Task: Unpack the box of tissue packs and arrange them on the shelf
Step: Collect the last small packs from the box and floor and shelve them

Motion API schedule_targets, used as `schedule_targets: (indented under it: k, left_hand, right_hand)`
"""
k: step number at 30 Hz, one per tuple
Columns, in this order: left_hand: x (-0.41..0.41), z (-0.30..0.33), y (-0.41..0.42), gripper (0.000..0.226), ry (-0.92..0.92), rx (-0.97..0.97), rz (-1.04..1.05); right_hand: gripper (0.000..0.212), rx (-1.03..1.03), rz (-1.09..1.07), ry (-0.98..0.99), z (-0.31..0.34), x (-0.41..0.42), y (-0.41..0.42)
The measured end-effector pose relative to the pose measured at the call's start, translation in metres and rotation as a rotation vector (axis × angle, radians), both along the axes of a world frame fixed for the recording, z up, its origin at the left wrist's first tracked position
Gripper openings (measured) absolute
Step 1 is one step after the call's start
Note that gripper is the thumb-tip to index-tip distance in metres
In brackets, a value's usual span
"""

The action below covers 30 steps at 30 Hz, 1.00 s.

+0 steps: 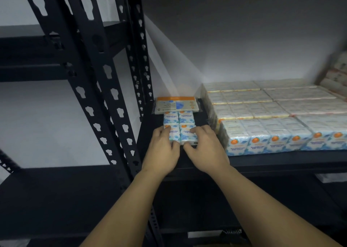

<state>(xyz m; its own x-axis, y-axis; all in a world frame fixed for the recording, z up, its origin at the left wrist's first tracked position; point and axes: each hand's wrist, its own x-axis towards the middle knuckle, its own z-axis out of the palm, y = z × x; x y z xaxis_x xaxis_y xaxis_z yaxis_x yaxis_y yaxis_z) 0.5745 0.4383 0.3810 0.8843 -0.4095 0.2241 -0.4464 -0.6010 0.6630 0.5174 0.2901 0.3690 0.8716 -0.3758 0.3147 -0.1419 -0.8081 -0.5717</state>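
Note:
Several small blue-and-white mini tissue packs [178, 118] lie two abreast on the black shelf [281, 157], near its left end. My left hand [162, 151] grips the front left pack [173, 134], fingers on top and thumb at its front edge. My right hand [204, 149] grips the front right pack [187, 135] the same way. Behind them lies a flat orange-topped facial tissue pack [176, 105]. To the right, wrapped bundles of tissue packs [272, 115] cover the shelf in rows.
Black perforated uprights [97, 89] of the rack stand left of the hands. Another shelf unit [47, 51] extends to the left. A carton [336, 72] sits at the far right behind the bundles. A lower shelf [56, 194] lies below, dark.

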Motion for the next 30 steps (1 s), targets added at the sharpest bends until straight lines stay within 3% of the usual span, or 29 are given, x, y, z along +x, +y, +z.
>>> schedule_targets:
  k: [20, 30]
  left_hand:
    - [-0.005, -0.002, 0.000, 0.065, -0.035, -0.013, 0.000]
    - [-0.038, -0.004, 0.011, 0.068, -0.052, 0.029, 0.017]
  right_hand:
    - [0.056, 0.058, 0.000, -0.057, 0.007, -0.006, 0.005]
    - [0.057, 0.052, 0.128, -0.071, 0.016, -0.039, 0.011]
